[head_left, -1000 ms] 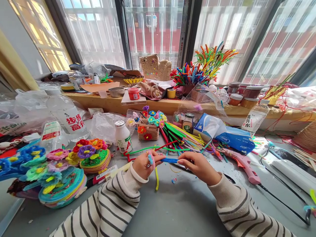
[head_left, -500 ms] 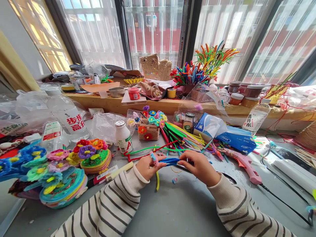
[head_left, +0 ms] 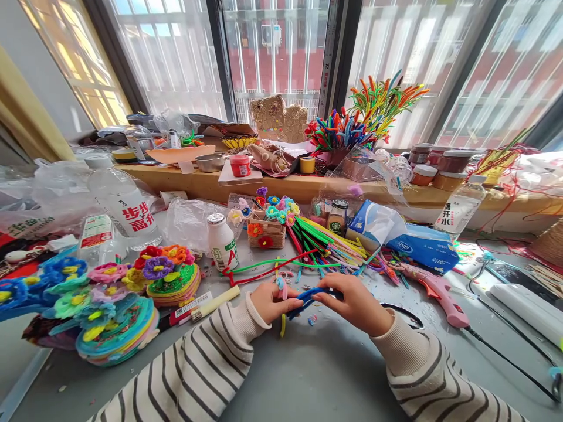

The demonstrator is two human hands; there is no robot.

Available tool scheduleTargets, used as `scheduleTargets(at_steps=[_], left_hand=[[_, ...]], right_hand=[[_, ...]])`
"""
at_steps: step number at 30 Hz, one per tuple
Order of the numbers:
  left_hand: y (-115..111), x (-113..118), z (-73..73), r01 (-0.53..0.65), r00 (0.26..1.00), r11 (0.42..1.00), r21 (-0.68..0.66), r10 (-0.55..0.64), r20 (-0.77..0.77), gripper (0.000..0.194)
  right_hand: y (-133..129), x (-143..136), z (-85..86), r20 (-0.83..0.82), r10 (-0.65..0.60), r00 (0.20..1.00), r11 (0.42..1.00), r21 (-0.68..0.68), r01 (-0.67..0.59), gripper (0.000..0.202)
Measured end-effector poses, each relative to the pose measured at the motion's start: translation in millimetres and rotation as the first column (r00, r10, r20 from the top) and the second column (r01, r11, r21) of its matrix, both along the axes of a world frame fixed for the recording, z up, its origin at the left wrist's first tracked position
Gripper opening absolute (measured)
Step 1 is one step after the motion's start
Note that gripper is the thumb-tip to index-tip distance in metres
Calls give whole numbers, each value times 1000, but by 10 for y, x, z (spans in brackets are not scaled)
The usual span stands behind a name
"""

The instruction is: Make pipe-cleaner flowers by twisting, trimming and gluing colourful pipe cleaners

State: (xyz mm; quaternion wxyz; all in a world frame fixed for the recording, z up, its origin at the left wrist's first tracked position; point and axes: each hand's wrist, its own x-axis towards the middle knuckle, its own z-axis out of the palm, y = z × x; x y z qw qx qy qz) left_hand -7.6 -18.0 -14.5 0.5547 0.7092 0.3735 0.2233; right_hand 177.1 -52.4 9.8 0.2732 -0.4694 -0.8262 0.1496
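Note:
Several blue pipe cleaners (head_left: 310,296) are bunched between my two hands above the middle of the table. My left hand (head_left: 273,302) is closed, its thumb and fingers pinching the bunch at its left part. A small pink and light-blue fuzzy piece (head_left: 282,285) sits at the fingers of that hand; how it is held is unclear. My right hand (head_left: 349,302) is closed too, thumb and fingertips gripping the bunch from the right. The blue strands curve, with some ends pointing down to the left. Below them a yellow pipe cleaner (head_left: 282,326) lies partly hidden by my left hand.
Behind my hands lie loose coloured pipe cleaners (head_left: 325,240) and a small basket (head_left: 266,234) of fuzzy flowers. A white bottle (head_left: 222,241) stands left of them. Flower-topped discs (head_left: 118,334) sit at left, a pink glue gun (head_left: 435,293) at right.
The blue pipe cleaners went from nearly straight between my hands to bent, with ends now turned downward. My hands have moved slightly closer together. The view has shifted a little.

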Motion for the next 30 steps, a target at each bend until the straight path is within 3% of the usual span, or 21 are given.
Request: scheduleTargets(at_steps=[7,13,17,25,30], left_hand=[[-13,9,29,-61,998,984,-169,59,-15,30],[-100,51,87,95,993,968,-232,-77,85,29],[-149,95,59,133,988,941,-310,-99,123,30],[-142,87,41,128,988,925,-359,-89,125,36],[-75,33,58,138,981,911,-389,-70,184,33]], right_hand=[[-14,-47,31,-176,4,984,967,-249,-49,31],[-37,-85,17,-199,-104,974,969,-240,54,29],[-44,-101,16,-257,-136,957,962,-266,65,28],[-18,-67,37,-419,-99,903,914,-397,-84,24],[30,46,79,-375,-94,922,877,-470,-102,31]])
